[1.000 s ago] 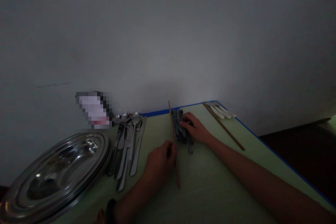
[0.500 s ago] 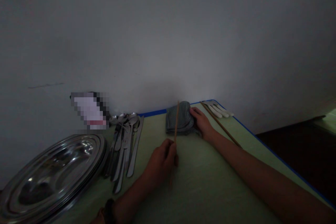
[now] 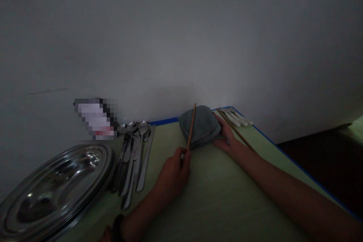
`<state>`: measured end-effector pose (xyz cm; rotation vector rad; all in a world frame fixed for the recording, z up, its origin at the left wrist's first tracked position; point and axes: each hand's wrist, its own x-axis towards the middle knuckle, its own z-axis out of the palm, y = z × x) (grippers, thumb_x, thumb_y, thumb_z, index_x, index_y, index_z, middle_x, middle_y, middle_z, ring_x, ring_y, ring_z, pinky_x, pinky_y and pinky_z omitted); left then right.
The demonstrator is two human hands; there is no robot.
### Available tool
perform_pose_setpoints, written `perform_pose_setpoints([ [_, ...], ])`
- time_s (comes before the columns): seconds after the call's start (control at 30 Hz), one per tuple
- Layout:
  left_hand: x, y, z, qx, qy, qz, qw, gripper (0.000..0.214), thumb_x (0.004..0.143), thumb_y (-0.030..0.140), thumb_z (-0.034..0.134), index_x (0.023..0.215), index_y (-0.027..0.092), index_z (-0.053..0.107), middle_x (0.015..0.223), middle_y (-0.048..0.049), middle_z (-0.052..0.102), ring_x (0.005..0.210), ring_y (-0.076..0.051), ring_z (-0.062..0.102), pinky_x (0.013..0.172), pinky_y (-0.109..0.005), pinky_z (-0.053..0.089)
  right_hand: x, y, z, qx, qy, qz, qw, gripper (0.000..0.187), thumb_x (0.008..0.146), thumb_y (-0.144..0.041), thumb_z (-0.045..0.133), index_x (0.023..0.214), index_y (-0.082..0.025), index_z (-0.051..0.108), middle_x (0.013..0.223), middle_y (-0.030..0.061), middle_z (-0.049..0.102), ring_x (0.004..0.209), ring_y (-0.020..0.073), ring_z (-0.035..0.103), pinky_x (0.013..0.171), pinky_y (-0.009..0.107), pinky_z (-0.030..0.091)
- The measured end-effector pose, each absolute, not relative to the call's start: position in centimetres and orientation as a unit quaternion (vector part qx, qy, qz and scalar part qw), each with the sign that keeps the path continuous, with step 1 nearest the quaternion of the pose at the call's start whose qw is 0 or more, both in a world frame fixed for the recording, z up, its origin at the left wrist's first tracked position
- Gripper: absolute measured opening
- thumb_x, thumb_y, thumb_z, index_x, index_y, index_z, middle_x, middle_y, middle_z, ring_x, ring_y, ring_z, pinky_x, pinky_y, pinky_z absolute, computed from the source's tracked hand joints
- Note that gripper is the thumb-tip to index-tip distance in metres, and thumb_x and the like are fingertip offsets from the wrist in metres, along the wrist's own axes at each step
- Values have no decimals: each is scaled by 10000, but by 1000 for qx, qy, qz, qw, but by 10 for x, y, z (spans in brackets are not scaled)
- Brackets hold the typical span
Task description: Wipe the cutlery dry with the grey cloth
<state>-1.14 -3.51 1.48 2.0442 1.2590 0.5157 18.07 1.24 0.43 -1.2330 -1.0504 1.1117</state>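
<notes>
My left hand (image 3: 174,172) is closed around the lower part of a thin wooden chopstick (image 3: 192,126), which points up and away from me. Behind the chopstick is a folded grey cloth (image 3: 202,124), lifted and slightly tilted. My right hand (image 3: 225,132) grips this cloth from its right side, with part of the fingers hidden behind it. Whether the chopstick touches the cloth I cannot tell. A second chopstick (image 3: 239,134) lies on the table just beyond my right wrist.
Stacked oval metal trays (image 3: 61,189) stand at the left. Beside them lie several metal spoons and knives (image 3: 136,159). Several white-handled utensils (image 3: 236,117) rest at the far right corner of the green table (image 3: 227,196). A blurred-out panel (image 3: 95,119) leans at the wall.
My right hand has turned the cloth and shifted it slightly right, its fingers now more behind it. The chopstick in my left hand has tipped a little to the right.
</notes>
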Motion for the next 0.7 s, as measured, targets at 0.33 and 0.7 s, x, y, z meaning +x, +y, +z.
perform_pose_setpoints([
  [0.33, -11, -38, 19, 828, 470, 144, 268, 298, 906, 307, 272, 936, 170, 535, 566, 2, 556, 519, -161, 550, 504, -240, 366, 180, 20, -4, -374, -350, 611, 604, 270, 786, -334, 381, 862, -188, 595, 758, 53, 664, 762, 194, 609, 735, 334, 457],
  [0.7, -11, -38, 12, 865, 465, 78, 173, 274, 912, 328, 284, 955, 184, 514, 670, -37, 643, 596, -194, 608, 510, -249, 343, 164, 9, -4, -249, -331, 729, 545, 99, 742, -138, 535, 819, -174, 587, 686, 1, 661, 622, 109, 614, 609, 215, 483],
])
